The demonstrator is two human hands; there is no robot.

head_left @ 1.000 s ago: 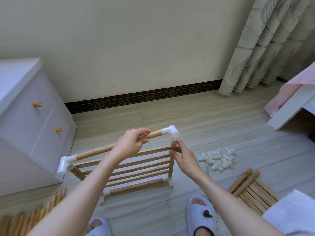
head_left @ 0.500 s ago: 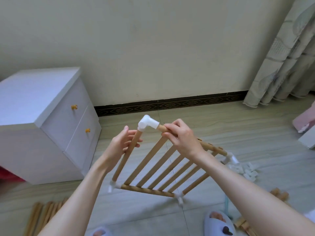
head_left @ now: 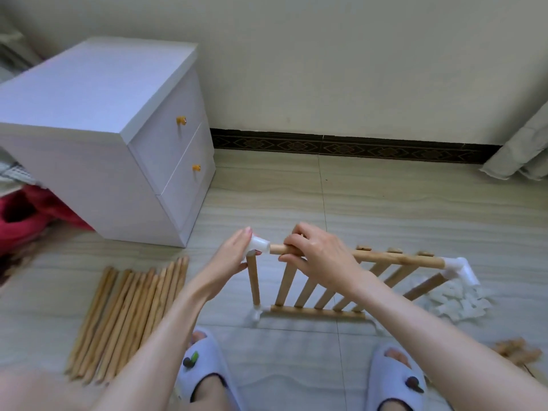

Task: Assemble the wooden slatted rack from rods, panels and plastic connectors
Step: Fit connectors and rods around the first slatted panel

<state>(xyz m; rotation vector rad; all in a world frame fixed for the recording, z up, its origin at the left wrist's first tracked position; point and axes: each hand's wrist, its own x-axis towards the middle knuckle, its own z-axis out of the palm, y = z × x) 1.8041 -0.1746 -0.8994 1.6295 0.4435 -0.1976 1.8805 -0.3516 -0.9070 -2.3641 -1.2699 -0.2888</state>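
From the head view, the slatted rack panel [head_left: 320, 287] stands upright on the tiled floor [head_left: 385, 209], just ahead of two white slippers [head_left: 396, 378]. The right hand [head_left: 318, 253] curls round its top rod [head_left: 397, 259], gripping it near the left end. The left hand [head_left: 234, 256] holds the white corner connector [head_left: 259, 244] at that end, fingers wrapped behind it. A row of loose rods [head_left: 127, 315] lies to the left, below a white drawer cabinet [head_left: 118, 137]. Spare connectors [head_left: 456, 304] are heaped at right, behind the panel.
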